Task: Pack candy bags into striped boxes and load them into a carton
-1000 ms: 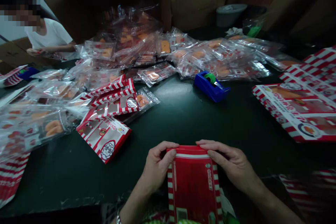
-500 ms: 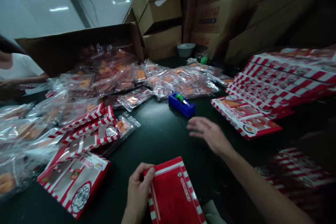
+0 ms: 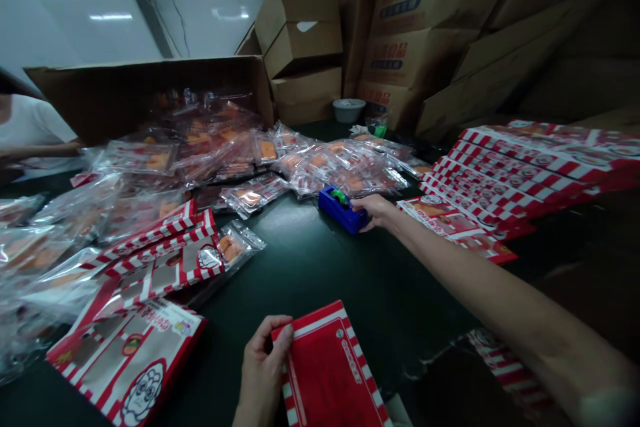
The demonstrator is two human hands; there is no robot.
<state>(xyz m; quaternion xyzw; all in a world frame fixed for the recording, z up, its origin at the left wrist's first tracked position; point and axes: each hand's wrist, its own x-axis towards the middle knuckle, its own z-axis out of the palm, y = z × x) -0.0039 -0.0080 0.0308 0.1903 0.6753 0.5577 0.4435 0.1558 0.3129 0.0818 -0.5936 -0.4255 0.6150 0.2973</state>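
Right hand has reached tape dispenser.

Right hand touches a blue tape dispenser; left hand holds a red striped packet, seemingly card.

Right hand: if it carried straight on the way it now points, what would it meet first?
The blue tape dispenser. The right hand's fingers look to be at its near end, probably touching it, though depth is hard to judge from this view.
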